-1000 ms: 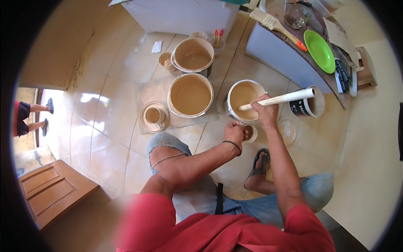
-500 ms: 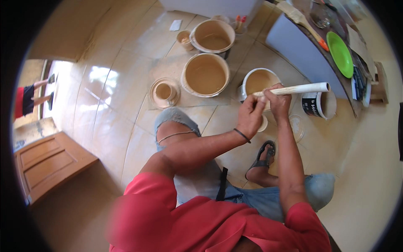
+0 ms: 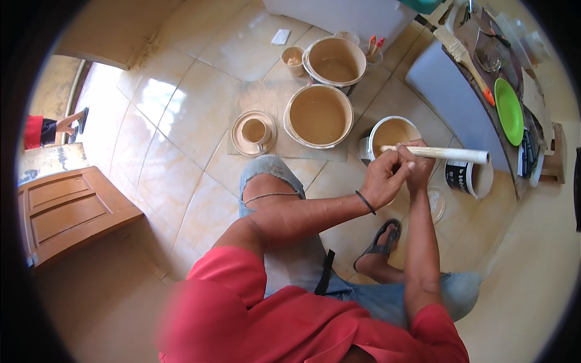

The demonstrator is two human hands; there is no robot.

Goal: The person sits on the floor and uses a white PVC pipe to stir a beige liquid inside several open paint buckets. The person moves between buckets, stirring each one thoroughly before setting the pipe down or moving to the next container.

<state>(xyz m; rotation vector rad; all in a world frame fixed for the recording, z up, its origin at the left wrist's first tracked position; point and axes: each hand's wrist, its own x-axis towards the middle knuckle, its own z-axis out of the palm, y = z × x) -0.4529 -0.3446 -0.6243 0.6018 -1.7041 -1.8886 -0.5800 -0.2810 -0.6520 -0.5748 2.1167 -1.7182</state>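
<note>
Both my hands are closed on a long pale stick. It is straight, slim and round, off-white to cream, with beige smears along its length. It lies nearly level, running from its left end over the small white bucket out to the right, where its blunt end shows above the dark-labelled pail.

My left hand, a dark band at its wrist, grips the stick near the left end, fingers curled round it. My right hand clamps it just beside the left hand; the two hands touch or nearly touch. I cannot tell whether the left tip reaches the liquid.

The small white bucket holds tan, smooth liquid, filled well up its wall. The dark-labelled pail stands just to its right, on its side or tilted, mouth turned toward the wall.

Beyond the small bucket stands a large round tub of the same tan liquid, and behind that a second large tub, less full. A small cup sits beside the far tub. A lid with a cup on it lies left of the near tub, on a stained mat.

A grey board lies to the right, with a green plate on a cluttered bench.
</note>
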